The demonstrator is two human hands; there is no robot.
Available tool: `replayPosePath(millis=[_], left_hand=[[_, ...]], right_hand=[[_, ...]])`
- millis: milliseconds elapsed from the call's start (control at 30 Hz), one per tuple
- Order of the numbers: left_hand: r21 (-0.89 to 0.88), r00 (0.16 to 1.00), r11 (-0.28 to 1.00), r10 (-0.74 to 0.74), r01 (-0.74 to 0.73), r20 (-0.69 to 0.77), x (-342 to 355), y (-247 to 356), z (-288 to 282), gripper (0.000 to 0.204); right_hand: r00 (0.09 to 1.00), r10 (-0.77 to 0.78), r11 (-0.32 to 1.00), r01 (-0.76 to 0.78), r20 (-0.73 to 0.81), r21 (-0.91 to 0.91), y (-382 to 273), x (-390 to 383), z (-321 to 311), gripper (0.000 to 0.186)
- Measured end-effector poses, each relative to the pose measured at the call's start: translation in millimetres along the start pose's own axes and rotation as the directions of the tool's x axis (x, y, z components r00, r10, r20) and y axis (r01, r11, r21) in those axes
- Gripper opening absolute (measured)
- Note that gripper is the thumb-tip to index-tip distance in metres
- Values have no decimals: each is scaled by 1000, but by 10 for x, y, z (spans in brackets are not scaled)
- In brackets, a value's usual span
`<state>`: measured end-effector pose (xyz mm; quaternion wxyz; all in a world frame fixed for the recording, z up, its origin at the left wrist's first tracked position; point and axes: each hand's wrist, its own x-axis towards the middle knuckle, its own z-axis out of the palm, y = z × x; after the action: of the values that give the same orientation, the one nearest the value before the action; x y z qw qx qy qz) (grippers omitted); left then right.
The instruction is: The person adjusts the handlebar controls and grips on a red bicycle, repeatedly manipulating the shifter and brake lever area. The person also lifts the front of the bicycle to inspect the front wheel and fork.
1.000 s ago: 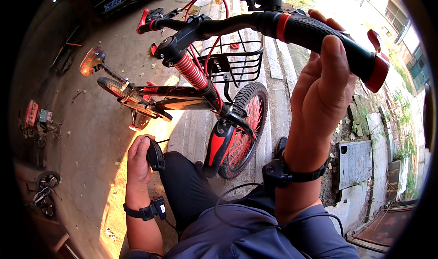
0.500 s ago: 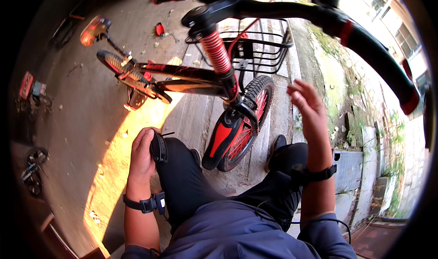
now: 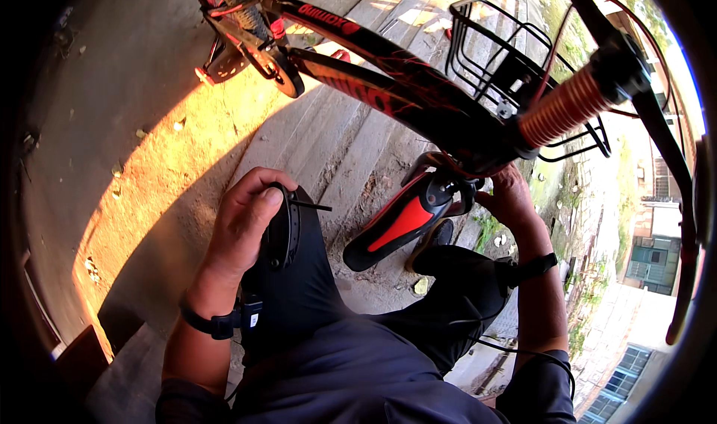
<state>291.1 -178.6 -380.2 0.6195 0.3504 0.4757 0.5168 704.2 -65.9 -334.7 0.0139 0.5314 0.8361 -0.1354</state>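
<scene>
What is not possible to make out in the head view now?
Head view, all:
Rear wheel: cut off by the top edge.
Left hand: some fingers hidden behind the black curved piece.
Right hand: some fingertips hidden by the bicycle frame; its grip is unclear.

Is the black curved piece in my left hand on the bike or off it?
Off: your left hand grips the black curved piece, and ground shows between it and the bike.

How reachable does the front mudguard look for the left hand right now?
Probably yes: the way from the left hand to the front mudguard looks open, over the left knee. The hand's grip, though, is occupied by a black curved part, which could hinder grasping.
</scene>
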Motion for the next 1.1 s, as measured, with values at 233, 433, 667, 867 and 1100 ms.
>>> replayPosePath(millis=[233,433,667,867,1100], left_hand=[[64,998,997,33,-37,55,27,38,-130,27],[40,997,999,32,-35,74,10,37,-176,25],[67,996,996,57,-62,73,-4,45,-144,23],[67,997,996,48,-52,61,6,-9,-162,27],[58,998,998,34,-37,54,3,-6,-107,29]], right_hand=[[972,-178,980,161,-155,-117,105,143,183,21],[1000,-22,989,24,10,-149,300,63,269,65],[961,-216,944,159,-176,-290,194,122,286,21],[1000,5,986,-10,-28,-165,278,90,311,63],[999,-22,981,30,43,-190,67,83,123,63]])
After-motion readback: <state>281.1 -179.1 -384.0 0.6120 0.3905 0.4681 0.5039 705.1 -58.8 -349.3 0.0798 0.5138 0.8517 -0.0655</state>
